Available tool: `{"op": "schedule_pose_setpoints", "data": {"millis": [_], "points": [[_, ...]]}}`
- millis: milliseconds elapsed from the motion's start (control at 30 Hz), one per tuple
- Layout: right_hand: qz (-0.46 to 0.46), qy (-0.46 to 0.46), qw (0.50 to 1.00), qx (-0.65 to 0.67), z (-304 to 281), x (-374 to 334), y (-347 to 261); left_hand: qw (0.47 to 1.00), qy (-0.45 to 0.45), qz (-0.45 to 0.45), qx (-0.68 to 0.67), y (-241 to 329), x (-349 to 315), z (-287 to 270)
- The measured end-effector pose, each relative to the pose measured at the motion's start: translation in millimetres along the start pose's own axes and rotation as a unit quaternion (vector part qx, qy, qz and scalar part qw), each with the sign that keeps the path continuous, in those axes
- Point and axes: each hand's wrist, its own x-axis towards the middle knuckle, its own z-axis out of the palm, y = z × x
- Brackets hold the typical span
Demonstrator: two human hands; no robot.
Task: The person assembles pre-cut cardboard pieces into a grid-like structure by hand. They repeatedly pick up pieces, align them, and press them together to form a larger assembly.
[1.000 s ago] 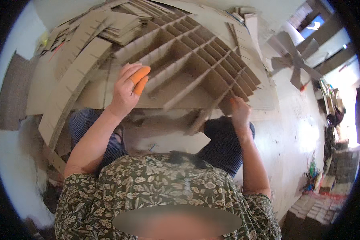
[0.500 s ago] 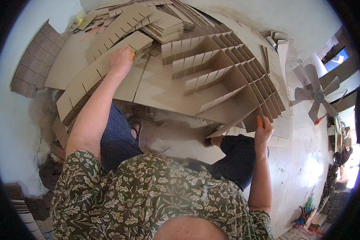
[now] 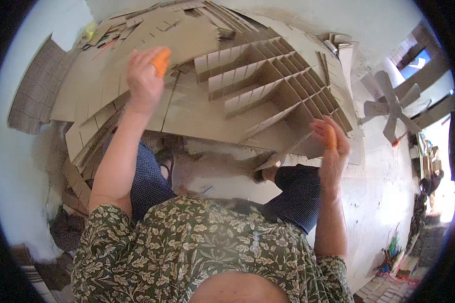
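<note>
My left hand [image 3: 145,76], smeared by motion, is raised over the slotted cardboard strips at the left of the table. Orange covers [image 3: 161,61] show on its fingertips. Whether it holds a strip cannot be made out. Several long slotted strips [image 3: 93,129] lie stacked beneath and beside my left forearm. At the right stands a partly interlocked cardboard divider grid [image 3: 293,83], its long strips reaching leftward. By its near right corner is my right hand [image 3: 333,146], slightly blurred, with fingers apart and an orange cover on the thumb.
More cardboard sheets [image 3: 187,38] cover the far side of the table [image 3: 187,113]. Cardboard pieces [image 3: 338,45] lean at the far right. A fan [image 3: 393,107] stands to the right, and corrugated panels [image 3: 38,86] hang at the left wall. My legs are under the near edge.
My left hand has lifted off the stacked strips and risen slightly. My right hand has moved up and loosened at the grid's near corner. The whole view has shifted a little.
</note>
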Motion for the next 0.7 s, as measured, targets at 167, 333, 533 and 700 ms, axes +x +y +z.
{"op": "schedule_pose_setpoints", "data": {"millis": [167,333,533,700], "points": [[0.259,-0.087,0.895,0.352,50,6,-28,0.962,-0.074,0.199,-0.169,106,-8,-21],[0.232,0.104,0.938,0.236,32,-8,-43,0.943,-0.09,0.197,-0.252,132,-17,-19],[0.013,0.214,0.977,0.008,-64,-18,24,0.95,-0.097,0.029,-0.294,109,-20,5],[0.045,0.235,0.971,-0.008,-56,-32,38,0.939,-0.13,0.06,-0.311,110,-31,18]]}}
